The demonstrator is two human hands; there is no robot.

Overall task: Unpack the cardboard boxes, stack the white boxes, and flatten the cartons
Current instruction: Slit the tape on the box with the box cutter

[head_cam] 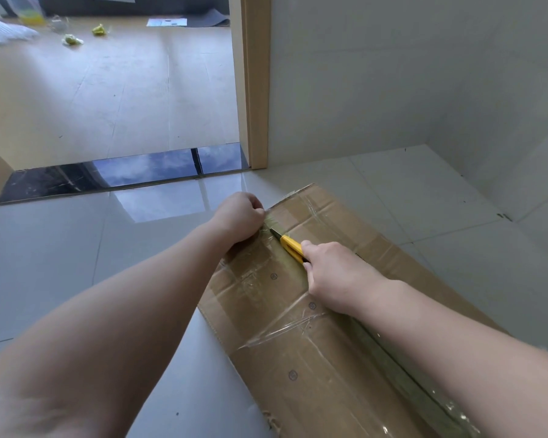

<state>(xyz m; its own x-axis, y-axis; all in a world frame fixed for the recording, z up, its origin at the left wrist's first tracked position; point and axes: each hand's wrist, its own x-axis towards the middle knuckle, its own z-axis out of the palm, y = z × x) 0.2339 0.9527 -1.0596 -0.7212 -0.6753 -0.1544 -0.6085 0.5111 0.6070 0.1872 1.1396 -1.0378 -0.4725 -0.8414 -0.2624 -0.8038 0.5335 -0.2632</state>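
A taped cardboard box (323, 327) lies on the pale tiled floor (76, 263) at the near right, close to the white wall and the wooden door frame (255, 80). The left hand (239, 216) is curled into a fist, fingers pressed together, bearing down on the box's far left corner. The right hand (332, 273) has its fingers wrapped around a yellow utility knife (290, 246), whose blade tip sits in the taped centre seam just beside the left fist.
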